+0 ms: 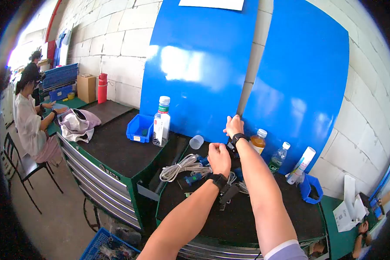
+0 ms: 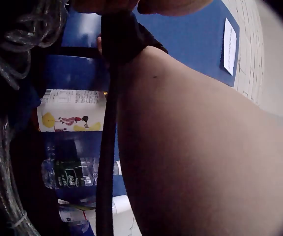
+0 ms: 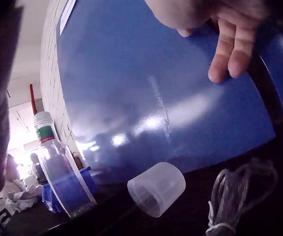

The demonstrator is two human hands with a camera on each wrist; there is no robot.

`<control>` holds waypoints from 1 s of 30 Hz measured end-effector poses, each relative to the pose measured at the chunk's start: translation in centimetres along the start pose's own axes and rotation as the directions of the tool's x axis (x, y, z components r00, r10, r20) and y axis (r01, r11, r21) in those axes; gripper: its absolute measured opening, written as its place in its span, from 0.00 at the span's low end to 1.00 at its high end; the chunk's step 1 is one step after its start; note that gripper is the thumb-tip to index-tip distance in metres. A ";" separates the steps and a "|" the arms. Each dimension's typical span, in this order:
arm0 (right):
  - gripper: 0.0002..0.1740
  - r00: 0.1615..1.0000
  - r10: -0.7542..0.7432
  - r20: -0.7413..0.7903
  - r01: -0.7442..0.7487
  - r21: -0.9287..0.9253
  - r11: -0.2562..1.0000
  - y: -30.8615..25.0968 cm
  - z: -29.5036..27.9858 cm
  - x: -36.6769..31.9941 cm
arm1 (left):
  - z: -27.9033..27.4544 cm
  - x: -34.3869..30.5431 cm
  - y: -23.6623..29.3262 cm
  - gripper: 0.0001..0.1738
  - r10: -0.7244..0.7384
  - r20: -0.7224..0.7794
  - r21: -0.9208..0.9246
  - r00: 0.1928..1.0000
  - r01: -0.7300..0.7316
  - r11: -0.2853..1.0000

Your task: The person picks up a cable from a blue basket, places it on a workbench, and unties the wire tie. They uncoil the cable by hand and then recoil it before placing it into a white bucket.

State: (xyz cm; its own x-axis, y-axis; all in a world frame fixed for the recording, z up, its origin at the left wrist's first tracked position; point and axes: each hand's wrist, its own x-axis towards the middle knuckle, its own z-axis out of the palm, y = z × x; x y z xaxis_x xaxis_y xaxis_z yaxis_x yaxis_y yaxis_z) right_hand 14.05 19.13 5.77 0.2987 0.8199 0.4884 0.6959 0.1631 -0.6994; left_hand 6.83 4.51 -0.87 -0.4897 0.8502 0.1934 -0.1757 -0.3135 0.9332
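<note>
My left hand (image 1: 219, 159) is over the dark bench beside a coil of pale cable (image 1: 182, 167), its fingers bent. Farther forward, my right hand (image 1: 234, 125) is raised before the gap between two blue panels. Two of its fingers (image 3: 222, 59) point down in the right wrist view. A dark strip (image 2: 108, 162) runs below the left fingertips in the left wrist view; I cannot tell whether either hand grips anything. Blue connectors (image 1: 193, 178) lie by the cable. A translucent cup (image 1: 196, 142) lies tipped to the left of the hands.
A clear bottle (image 1: 161, 123) and a blue bin (image 1: 140, 128) stand at left. To the right are an amber bottle (image 1: 258, 141), a green-labelled bottle (image 1: 278, 158), a white canister (image 1: 301, 164) and another blue bin (image 1: 310, 189). A person (image 1: 30, 108) sits far left.
</note>
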 end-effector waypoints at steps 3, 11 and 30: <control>0.20 1.000 0.008 0.010 -0.008 -0.008 1.000 -0.2 -0.4 -0.1 | 0.1 0.1 -0.3 0.17 0.014 -0.021 -0.013 1.000 -0.014 1.000; 0.21 1.000 0.000 0.001 0.000 -0.008 1.000 -0.4 -0.8 -0.7 | 0.2 0.1 -0.4 0.17 -0.005 -0.010 -0.001 1.000 0.005 1.000; 0.22 0.996 -0.088 0.002 0.088 -0.051 0.995 -0.5 -1.4 -1.6 | 0.3 0.3 -0.7 0.17 0.030 0.005 0.023 1.000 -0.030 0.999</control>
State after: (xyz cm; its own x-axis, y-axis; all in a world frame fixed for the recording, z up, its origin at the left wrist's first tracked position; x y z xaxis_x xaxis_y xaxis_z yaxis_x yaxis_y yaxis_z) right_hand 14.14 16.93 6.08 0.2351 0.8036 0.5468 0.7516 0.2064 -0.6265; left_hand 7.10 5.12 -1.39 -0.4901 0.8428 0.2227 -0.1415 -0.3290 0.9337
